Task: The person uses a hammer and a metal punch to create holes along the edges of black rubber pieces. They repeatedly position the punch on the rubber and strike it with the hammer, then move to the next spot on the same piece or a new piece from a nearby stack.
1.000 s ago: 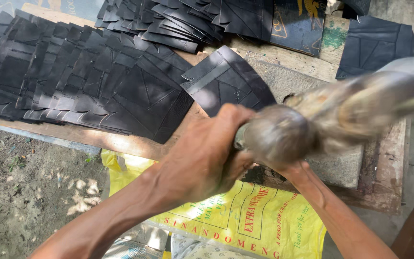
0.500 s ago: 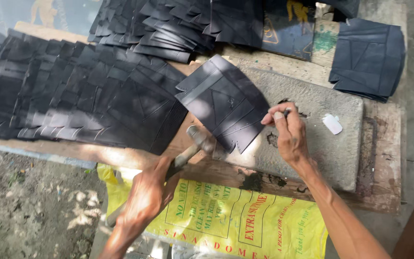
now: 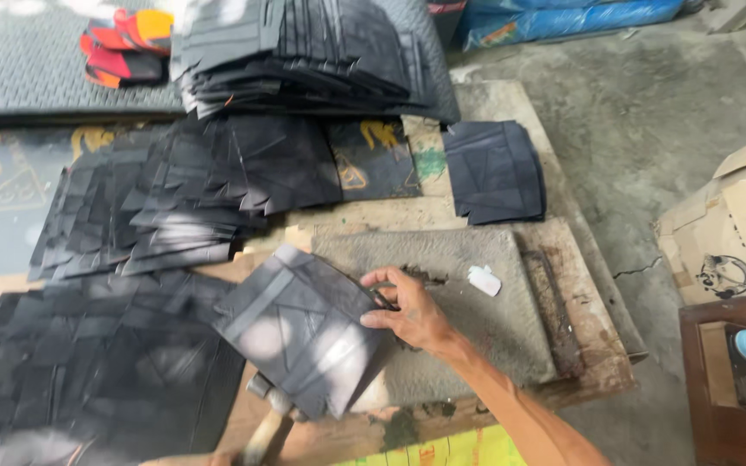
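- Your right hand (image 3: pixel 407 312) pinches the right edge of a black cut sheet (image 3: pixel 304 338), with a thin dark tool or punch between the fingers; exactly what it is I cannot tell.
- The sheet lies tilted, half on the grey slab (image 3: pixel 468 293), half over the wooden board (image 3: pixel 589 362) edge towards you.
- Your left hand is out of frame at the bottom; only the hammer (image 3: pixel 265 427) shows, head just under the sheet's near corner, handle running down out of view. Grip on it cannot be told.
- Step, as I read it: positioning the piece on the slab, punch lined at its right edge, before a strike.
- Next move calls for: sheet flat on the slab, punch upright, fingers clear of the hammer's path.
- A small white piece (image 3: pixel 483 280) sits on the slab, right of your hand, apart from it.
- Stacks of black sheets (image 3: pixel 174 216) fan out to the left and behind; a small separate pile (image 3: pixel 494 171) lies beyond the slab.
- Cardboard box (image 3: pixel 736 224) well off right.
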